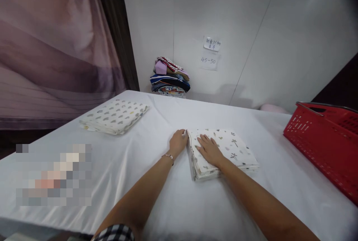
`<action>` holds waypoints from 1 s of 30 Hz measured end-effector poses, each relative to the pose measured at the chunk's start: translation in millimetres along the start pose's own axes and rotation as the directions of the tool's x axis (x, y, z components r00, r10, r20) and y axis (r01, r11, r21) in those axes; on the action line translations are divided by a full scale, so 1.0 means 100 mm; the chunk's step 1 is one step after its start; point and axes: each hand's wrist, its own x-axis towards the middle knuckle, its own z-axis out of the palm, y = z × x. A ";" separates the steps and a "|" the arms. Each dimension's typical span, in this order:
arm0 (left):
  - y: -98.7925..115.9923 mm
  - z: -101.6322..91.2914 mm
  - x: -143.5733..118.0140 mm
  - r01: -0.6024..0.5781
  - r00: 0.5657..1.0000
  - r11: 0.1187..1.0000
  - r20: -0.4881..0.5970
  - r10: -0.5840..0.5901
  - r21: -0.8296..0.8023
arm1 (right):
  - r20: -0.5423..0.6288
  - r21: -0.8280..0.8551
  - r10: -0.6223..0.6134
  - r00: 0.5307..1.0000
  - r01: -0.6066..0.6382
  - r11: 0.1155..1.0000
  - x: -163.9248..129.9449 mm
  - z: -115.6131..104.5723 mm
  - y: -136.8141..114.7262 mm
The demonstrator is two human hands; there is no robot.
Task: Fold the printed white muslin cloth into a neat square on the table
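Folded cloth (233, 146) lies beneath spread right fingers (206, 144), left fingers (182, 136) pinching its corner.

Right hand (210, 150) lay flat on folded palm-print cloth (234, 150), left hand (178, 144) held its far-left corner; red basket (317, 138) stood at right.

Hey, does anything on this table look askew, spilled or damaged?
No spill or damage shows. The white tablecloth is creased left of the left hand, looking uneven; the pixelated patch can't be judged.
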 end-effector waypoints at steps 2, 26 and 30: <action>0.00 0.02 0.08 -0.011 0.999 1.000 0.044 0.012 -0.021 | -0.007 0.084 0.016 1.000 -0.015 0.996 -0.03 -0.04 -0.04; -0.03 0.11 0.23 -0.044 0.990 0.999 0.133 0.044 -0.002 | 0.061 0.012 -0.077 0.995 0.077 0.997 -0.44 0.11 -0.59; -0.01 0.12 0.24 -0.066 0.993 0.998 0.102 0.064 0.018 | 0.038 0.022 -0.080 0.996 0.079 0.997 -0.44 0.12 -0.58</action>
